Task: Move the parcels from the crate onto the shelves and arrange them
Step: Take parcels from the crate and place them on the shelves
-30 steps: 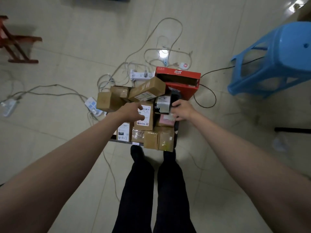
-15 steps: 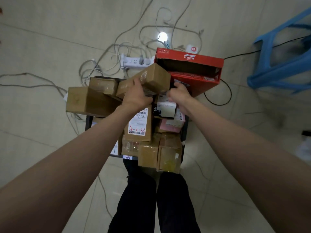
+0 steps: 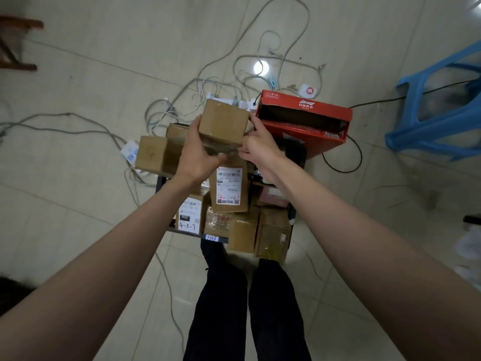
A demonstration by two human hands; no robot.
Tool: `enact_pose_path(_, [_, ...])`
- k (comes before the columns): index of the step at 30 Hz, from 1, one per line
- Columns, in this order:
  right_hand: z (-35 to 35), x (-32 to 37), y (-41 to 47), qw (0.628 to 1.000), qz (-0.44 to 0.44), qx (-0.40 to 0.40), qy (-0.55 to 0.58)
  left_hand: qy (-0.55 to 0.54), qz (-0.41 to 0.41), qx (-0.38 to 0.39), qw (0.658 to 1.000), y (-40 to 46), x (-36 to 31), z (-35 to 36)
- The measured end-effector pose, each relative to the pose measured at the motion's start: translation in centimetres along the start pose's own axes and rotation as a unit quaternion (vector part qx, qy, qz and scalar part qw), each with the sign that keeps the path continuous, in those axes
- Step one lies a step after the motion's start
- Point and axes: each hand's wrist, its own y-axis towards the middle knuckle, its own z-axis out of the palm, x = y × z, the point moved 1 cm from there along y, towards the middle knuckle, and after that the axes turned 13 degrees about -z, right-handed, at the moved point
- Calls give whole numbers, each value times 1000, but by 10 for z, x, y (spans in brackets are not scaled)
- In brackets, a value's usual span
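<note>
A dark crate [image 3: 295, 217] stands on the floor in front of my legs, heaped with several brown cardboard parcels. I hold one brown parcel [image 3: 223, 125] lifted above the heap. My left hand [image 3: 200, 155] grips its left side and underside. My right hand [image 3: 260, 147] grips its right lower corner. Below lie a labelled parcel marked 4-1-23 [image 3: 229, 188], a parcel marked 4-3-7 [image 3: 189, 217] and a large brown box [image 3: 153, 156] overhanging the crate's left side. A red shoe box [image 3: 304, 121] leans on the crate's far right corner.
White power strips and tangled cables [image 3: 208, 82] sprawl over the tiled floor beyond the crate. A blue plastic stool [image 3: 437, 110] stands at the right. A red-brown wooden stool [image 3: 15, 43] sits at the far left. No shelves are in view.
Both hands went from resting on the heap to gripping the long brown parcel on top, and they have lifted and turned it clear of the pile.
</note>
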Motion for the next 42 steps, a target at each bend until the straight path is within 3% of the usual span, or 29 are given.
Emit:
enact_pose_path(7, [14,44,-65,994,17,-47,96,-80,23,13,996,-91,-22,-38])
enact_pose_path(14, [12,48,-166,995,53,-54,60,-210,-133,41,968,-186,-21,-51])
enact_pose_path(20, [9,55,-263,994,38,-79,67,-208,-198,121,950,-247,-32,-55])
enact_pose_path(30, [-30,121,-365,974,-24,-163,155,-126,-34,242,962,-328,-121,-60])
enact_pose_path(37, [-48,133,-456,934,-99,-261,223,-23,117,330,936,-391,-168,-49])
enact_pose_path(42, [-36,128,-521,893,-169,-331,254,31,189,391,900,-433,-178,-43])
